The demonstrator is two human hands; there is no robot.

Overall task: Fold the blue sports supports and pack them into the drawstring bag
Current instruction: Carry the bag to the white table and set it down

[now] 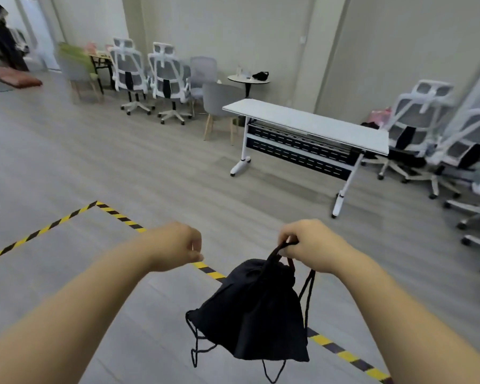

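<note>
A black drawstring bag (254, 311) hangs in the air in front of me, its mouth cinched shut at the top. My right hand (306, 243) grips the black cord loops above the bag's mouth and carries its weight. More cord dangles below the bag's corners. To the left of the bag, my left hand (178, 245) is held out at the same height with its fingers curled in and nothing in it. No blue sports supports are in view.
A white folding table (302, 121) stands ahead on the right. White mesh office chairs (416, 128) crowd the right side and the back wall. Yellow-black tape (53, 224) marks the grey floor below my arms. A small round table (248, 79) is behind.
</note>
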